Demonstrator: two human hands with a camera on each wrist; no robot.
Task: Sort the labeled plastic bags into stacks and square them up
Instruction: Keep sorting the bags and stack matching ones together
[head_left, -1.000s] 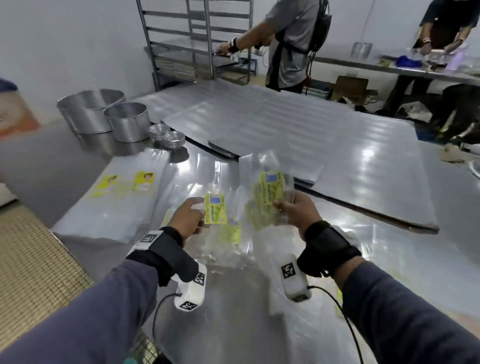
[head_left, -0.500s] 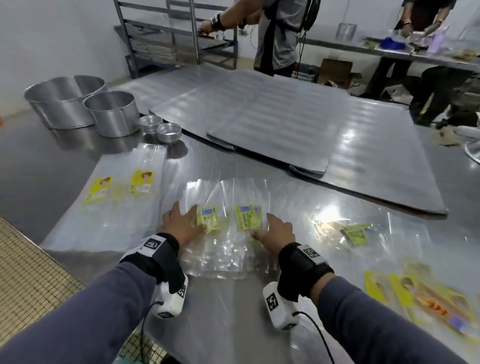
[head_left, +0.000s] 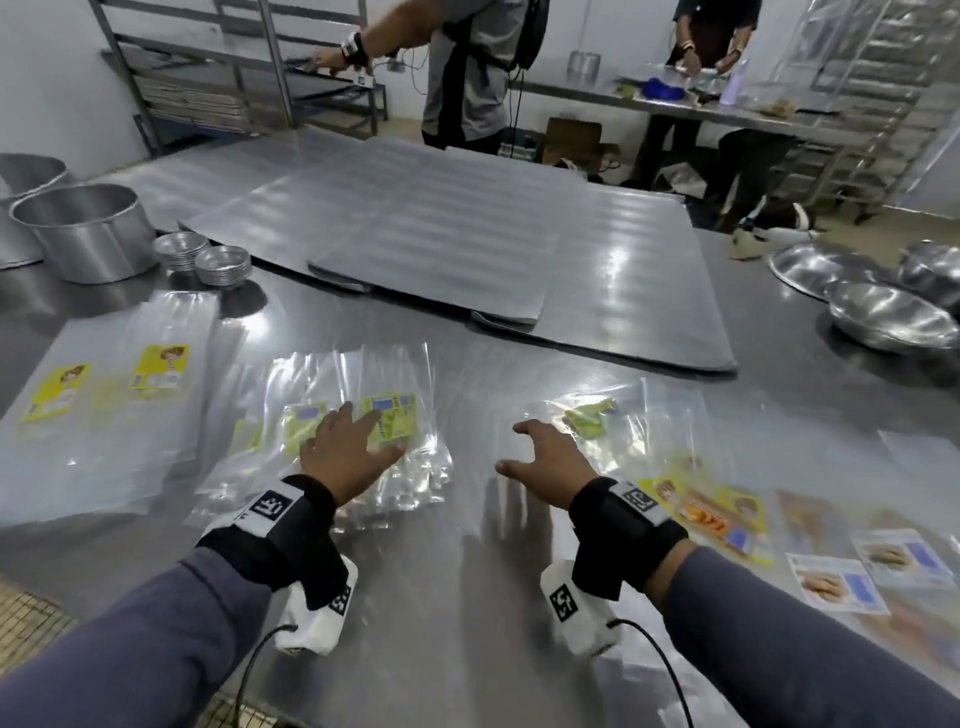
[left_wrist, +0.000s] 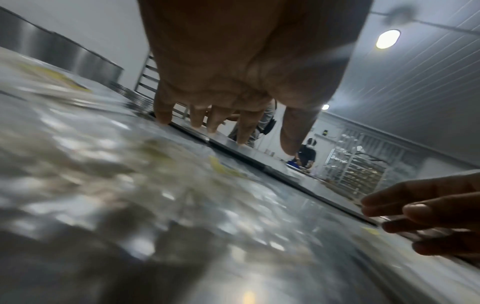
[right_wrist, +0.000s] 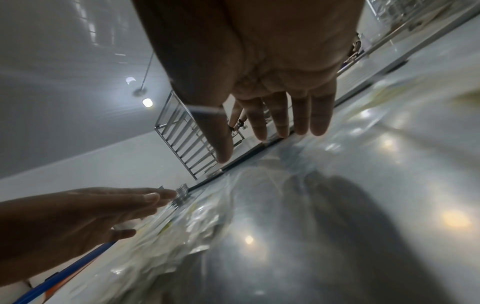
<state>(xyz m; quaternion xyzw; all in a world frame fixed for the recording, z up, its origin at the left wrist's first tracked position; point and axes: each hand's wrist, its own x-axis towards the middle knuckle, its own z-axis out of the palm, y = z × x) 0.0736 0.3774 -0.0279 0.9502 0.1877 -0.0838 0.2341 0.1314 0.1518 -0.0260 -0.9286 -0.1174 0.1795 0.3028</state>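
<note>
Head view: left hand flat, fingers spread, pressing green-label bag stack on worktop; right hand just right of stack, fingers spread wide, holding nothing; loose bags beyond it.

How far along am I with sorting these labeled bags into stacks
Partway. A yellow-label stack lies sorted at far left. Your left hand rests flat on the green-label stack. Your right hand, open, reaches toward a loose green-label bag. Orange and blue labeled bags at right remain unsorted.
</note>
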